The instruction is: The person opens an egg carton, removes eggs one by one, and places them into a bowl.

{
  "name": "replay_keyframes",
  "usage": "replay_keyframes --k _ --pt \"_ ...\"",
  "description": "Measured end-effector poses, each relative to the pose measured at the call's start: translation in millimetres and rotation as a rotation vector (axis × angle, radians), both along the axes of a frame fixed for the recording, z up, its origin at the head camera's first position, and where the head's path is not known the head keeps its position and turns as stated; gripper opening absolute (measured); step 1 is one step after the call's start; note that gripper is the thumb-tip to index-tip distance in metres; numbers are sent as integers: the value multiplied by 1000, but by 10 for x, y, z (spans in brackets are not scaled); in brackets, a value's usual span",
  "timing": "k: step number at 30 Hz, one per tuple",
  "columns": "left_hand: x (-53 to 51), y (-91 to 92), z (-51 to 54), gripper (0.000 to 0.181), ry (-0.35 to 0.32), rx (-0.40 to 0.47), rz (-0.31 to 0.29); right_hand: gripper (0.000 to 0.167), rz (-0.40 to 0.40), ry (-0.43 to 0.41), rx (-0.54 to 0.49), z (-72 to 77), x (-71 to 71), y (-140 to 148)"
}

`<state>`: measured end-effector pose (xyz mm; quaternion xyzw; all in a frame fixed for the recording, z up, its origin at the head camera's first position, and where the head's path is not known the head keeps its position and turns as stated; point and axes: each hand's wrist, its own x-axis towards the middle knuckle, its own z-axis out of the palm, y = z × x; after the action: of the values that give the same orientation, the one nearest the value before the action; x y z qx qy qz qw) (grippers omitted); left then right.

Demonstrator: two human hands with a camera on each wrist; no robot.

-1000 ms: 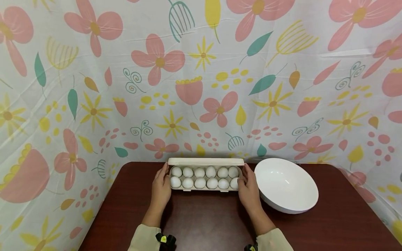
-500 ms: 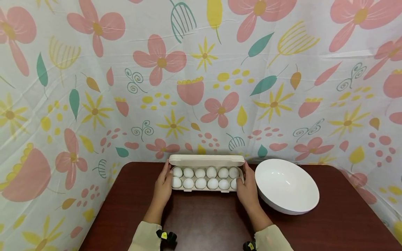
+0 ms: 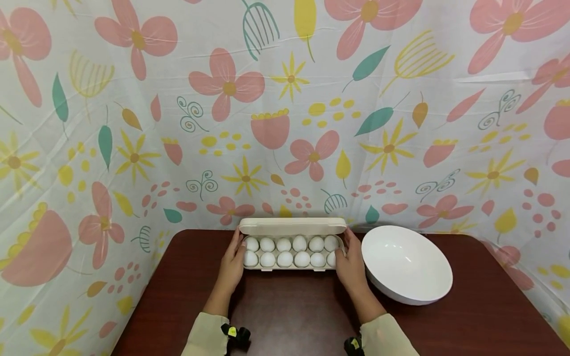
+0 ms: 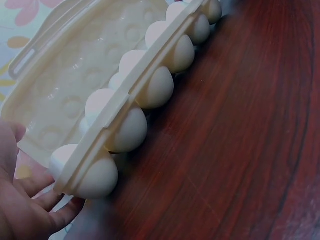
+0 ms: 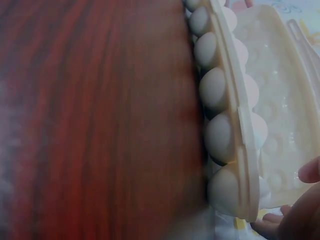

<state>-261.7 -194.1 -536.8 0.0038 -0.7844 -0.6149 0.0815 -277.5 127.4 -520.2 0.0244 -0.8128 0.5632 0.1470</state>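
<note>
Cream egg carton [image 3: 285, 268] near the middle of the far edge of the counter [image 3: 291, 311], long side running left to right; whether it bears fully on the wood or is held slightly clear, we cannot tell; we count twelve white eggs [image 3: 284, 259] in it, two rows of six, one to each hollow; the lid [image 3: 292, 226] is up along the far long side, and both wrist views show us its dimpled inner face; two small tabs [image 3: 265, 270] on the near rim; eggs of the near row bulge below that rim in the wrist views; left grip [image 3: 230, 263], a person's bare hand, pinches the carton's left end, thumb over the rim, fingers on the outer side; right grip [image 3: 353, 263] pinches the right end likewise, thumb partly covering the corner egg of the near row; just right of that hand we note a large round white bowl [image 3: 407, 264], glossy inside, on the counter; pale beige sleeves [image 3: 206, 336] on both arms, and at each wrist a black unit [image 3: 237, 336] with a yellow mark; behind and to the sides hangs white cloth [image 3: 285, 111], creased, printed with pink flowers, yellow blooms and teal leaves.
</note>
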Motion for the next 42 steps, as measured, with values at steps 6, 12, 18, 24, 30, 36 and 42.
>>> replay_keyframes --k 6,12,18,24,30,36,42 --pt "-48 -12 19 62 -34 -29 -22 72 -35 -110 145 40 -16 11" --pt "-88 -20 15 66 -16 -92 -44 82 -15 -163 253 51 -38 20" --pt "-110 -20 -14 64 -38 -52 -74 86 -8 -156 333 61 -34 10" --pt "-77 -30 -52 61 -56 -53 -50 88 4 -169 352 62 -21 -10" --pt "69 -34 194 59 -66 -17 -79 90 1 -187 345 74 40 -23" --pt "-34 -117 -52 58 -53 14 -67 92 21 -206 332 89 81 -53" --pt "-27 -103 -98 59 -47 18 -48 88 23 -219 372 105 66 -25"
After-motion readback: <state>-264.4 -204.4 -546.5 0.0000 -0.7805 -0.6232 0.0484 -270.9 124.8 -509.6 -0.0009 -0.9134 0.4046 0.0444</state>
